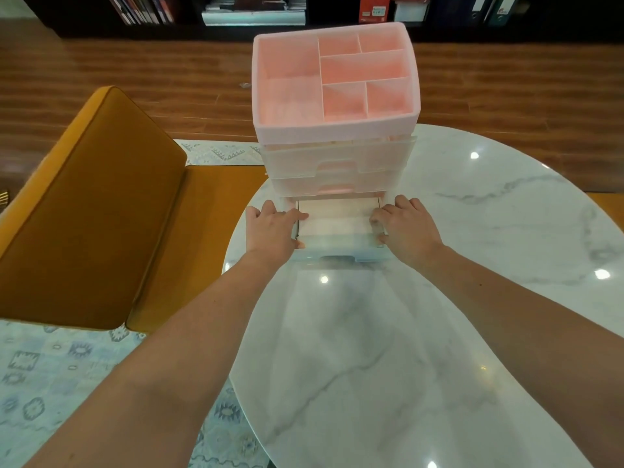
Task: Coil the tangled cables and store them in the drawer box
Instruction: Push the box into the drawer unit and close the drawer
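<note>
Pink plastic is dominating the scene: a drawer box (337, 96) is standing on a white marble table (472, 265), its divided top tray facing the camera. Below the tray, two clear drawers are sitting closed, while the bottom drawer (337, 228) is sticking out toward the person.

Both hands are working at that open drawer, one on each side and well apart. The left hand (271, 231) is lying over the drawer's left wall, fingers reaching inward over the rim and thumb curling at the front corner. The right hand (407, 228) is mirroring it on the right wall, fingers bent over the rim and thumb pressing near the front corner. Each appears to be gripping its side of the drawer.

A thin dark cable (297, 231) is showing just beside the left hand's fingers, running along the inside of the drawer's left wall. How much of it is lying in the drawer cannot be told, since the hand is covering that part and the plastic is blurring the rest.

A mustard-yellow chair (91, 211) is standing to the left of the table, on a pale patterned rug (50, 383). Beyond the box, wooden flooring is stretching toward a dark shelf (152, 11) holding books and binders.
</note>
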The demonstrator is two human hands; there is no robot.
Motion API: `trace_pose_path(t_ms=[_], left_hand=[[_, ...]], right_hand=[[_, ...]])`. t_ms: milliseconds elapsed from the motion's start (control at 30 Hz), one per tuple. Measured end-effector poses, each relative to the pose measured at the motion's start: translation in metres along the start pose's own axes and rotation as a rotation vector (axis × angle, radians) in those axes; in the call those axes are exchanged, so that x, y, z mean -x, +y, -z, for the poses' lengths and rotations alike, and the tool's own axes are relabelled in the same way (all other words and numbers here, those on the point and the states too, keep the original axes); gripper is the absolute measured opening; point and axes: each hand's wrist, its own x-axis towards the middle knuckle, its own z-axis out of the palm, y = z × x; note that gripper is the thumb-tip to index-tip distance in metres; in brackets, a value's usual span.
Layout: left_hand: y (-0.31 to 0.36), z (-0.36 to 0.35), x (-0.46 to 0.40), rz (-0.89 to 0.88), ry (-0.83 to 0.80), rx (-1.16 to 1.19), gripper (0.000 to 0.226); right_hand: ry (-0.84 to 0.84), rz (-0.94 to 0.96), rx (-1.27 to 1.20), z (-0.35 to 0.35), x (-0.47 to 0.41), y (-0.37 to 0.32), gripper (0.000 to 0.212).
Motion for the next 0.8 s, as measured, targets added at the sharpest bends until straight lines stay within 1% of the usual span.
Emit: trace_pose_path(t_ms=[100,200,267,367,533,800], left_hand=[[-0.002,0.0,-0.001,-0.028,0.022,-0.026,0.063],[-0.005,0.004,-0.006,-0.077,0.023,-0.051,0.066],[-0.003,0.008,-0.01,-0.087,-0.007,0.027,0.07],[0.009,0.007,-0.013,-0.098,-0.015,0.137,0.074],[0.022,0.002,-0.015,-0.157,-0.015,0.24,0.065],[0.014,-0.006,-0.012,-0.143,0.017,0.294,0.065]], right_hand=[[0.034,0.052,-0.044,0.002,0.002,-0.001,0.053],[-0.052,0.121,-0.01,0.007,-0.001,-0.002,0.06],[-0.094,0.134,-0.069,0.008,-0.004,-0.003,0.059],[-0.139,0.097,-0.235,0.009,-0.006,-0.005,0.055],[-0.11,0.02,-0.365,0.008,-0.007,-0.013,0.049],[-0.079,0.0,-0.388,0.009,-0.017,-0.011,0.043]])
